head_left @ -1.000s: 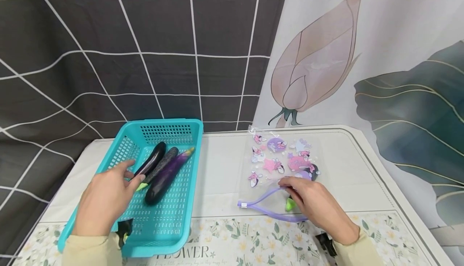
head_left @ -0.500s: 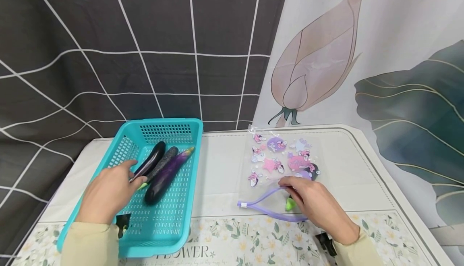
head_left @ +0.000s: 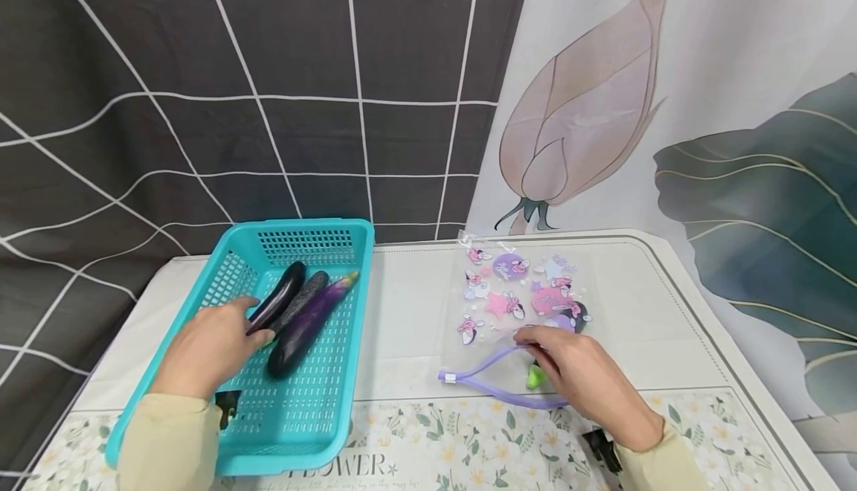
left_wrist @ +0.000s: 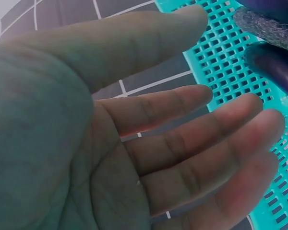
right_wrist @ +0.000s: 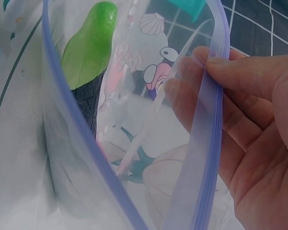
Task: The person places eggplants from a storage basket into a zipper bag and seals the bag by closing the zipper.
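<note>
My left hand [head_left: 207, 350] reaches over the side of a turquoise basket [head_left: 308, 409], its fingertips close to a slim dark eggplant [head_left: 281, 294]. In the left wrist view its fingers [left_wrist: 197, 167] are extended, with nothing in the palm. Beside that eggplant lie a dark bumpy vegetable [head_left: 304, 301] and a thicker purple eggplant [head_left: 313, 331]. My right hand [head_left: 589, 379] pinches the purple zip edge [right_wrist: 209, 134] of a clear cartoon-printed zip bag [head_left: 482, 346], whose mouth gapes. Inside the bag is a dark rough vegetable with a green end [right_wrist: 91, 48].
A white zip slider [head_left: 451, 378] sits at the left of the bag's mouth. The table cover [head_left: 408, 312] has a floral front strip. A dark grid cloth [head_left: 422, 141] and a flower-printed curtain [head_left: 602, 104] hang behind.
My left hand has shifted slightly forward and right within the basket, along the slim eggplant. The right hand and bag have kept their place.
</note>
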`<state>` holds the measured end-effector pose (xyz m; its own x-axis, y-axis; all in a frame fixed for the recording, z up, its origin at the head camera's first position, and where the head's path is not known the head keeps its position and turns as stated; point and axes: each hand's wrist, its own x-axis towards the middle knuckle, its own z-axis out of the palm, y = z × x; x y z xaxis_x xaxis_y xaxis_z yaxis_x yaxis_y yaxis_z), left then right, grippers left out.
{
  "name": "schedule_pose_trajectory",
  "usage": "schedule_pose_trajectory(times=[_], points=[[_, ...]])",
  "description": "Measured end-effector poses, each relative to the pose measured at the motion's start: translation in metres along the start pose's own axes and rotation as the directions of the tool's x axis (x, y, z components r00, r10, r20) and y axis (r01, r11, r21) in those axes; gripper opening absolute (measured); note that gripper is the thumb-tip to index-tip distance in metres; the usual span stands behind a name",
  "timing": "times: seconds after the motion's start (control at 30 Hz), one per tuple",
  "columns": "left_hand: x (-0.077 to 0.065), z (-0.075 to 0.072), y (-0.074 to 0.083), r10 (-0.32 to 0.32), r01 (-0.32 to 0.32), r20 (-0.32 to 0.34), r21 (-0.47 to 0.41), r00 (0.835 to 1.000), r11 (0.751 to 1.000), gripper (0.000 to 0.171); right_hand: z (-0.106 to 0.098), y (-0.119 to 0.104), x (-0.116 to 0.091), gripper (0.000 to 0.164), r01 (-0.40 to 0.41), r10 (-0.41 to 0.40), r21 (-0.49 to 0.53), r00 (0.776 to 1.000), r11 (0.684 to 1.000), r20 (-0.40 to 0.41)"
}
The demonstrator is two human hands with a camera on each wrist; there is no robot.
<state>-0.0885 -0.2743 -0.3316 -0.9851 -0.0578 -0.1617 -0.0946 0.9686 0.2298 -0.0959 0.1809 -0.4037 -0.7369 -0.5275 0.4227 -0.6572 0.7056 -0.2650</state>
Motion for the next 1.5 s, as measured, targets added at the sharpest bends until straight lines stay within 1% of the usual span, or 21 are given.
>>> schedule_pose_trajectory(times=[0.07,0.33,0.6,0.8,0.9,1.13,1.23,1.37,1.5], points=[[0.002,0.001,-0.001,0.005,-0.005,0.009,0.002,1.000,1.000,0.064,0.000,0.000,0.000,0.026,0.003,-0.003,0.000,1.000,1.000,0.001],[0.006,0.005,-0.004,0.058,-0.057,0.033,-0.024,0.998,0.998,0.059,0.001,0.000,0.001,0.027,0.002,-0.002,0.009,1.000,1.000,0.007],[0.009,0.009,-0.003,0.051,-0.051,0.123,-0.006,0.991,0.999,0.068,0.002,-0.001,0.001,0.027,0.012,-0.012,0.009,1.000,1.000,-0.003],[0.012,0.010,-0.003,0.087,-0.089,0.129,0.005,0.988,0.996,0.067,0.002,-0.001,0.002,0.026,0.015,-0.015,0.012,1.000,1.000,-0.010],[0.013,0.010,-0.003,0.098,-0.102,0.146,0.018,0.984,0.995,0.067,0.002,-0.001,0.002,0.025,0.010,-0.010,0.017,1.000,1.000,-0.007],[0.019,0.012,-0.001,0.100,-0.108,0.187,0.035,0.977,0.993,0.063,0.002,-0.002,0.002,0.028,0.026,-0.026,0.019,0.999,0.999,-0.021],[0.022,0.015,0.000,0.096,-0.105,0.209,0.030,0.973,0.994,0.058,0.003,-0.002,0.002,0.028,0.029,-0.029,0.020,0.999,0.999,-0.021],[0.025,0.018,-0.001,0.107,-0.113,0.224,0.016,0.969,0.993,0.052,0.003,-0.002,0.002,0.026,0.019,-0.019,0.021,1.000,1.000,-0.011],[0.028,0.019,-0.001,0.124,-0.129,0.233,0.008,0.964,0.992,0.053,0.003,-0.001,0.002,0.026,0.015,-0.015,0.021,1.000,1.000,-0.008]])
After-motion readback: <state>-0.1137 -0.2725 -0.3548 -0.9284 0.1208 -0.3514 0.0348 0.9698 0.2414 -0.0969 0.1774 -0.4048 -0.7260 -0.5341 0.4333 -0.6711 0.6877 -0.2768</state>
